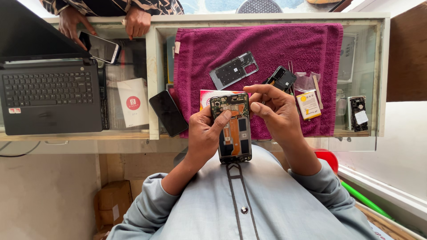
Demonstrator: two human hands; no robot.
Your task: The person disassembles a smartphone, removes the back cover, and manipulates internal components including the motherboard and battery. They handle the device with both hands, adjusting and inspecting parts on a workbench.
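Observation:
An opened phone (232, 129) with bare circuit board and orange flex cable sits upright in my left hand (203, 135), whose thumb presses on its upper part. My right hand (272, 109) hovers at the phone's top right corner, fingers curled and pinched; a thin tool may be between them, I cannot tell. Behind the hands a maroon towel (275, 44) covers the glass counter. On it lie a grey phone frame (233, 70), a black camera cover piece (281, 78), a yellow-labelled battery (308, 104) and a small plastic bag (306, 81).
A black laptop (49, 95) stands at left, a white box (132, 101) and a dark phone (168, 113) beside it. Another person's hands (135, 22) rest on the counter's far edge by a phone (101, 47). A small part (357, 111) lies at right.

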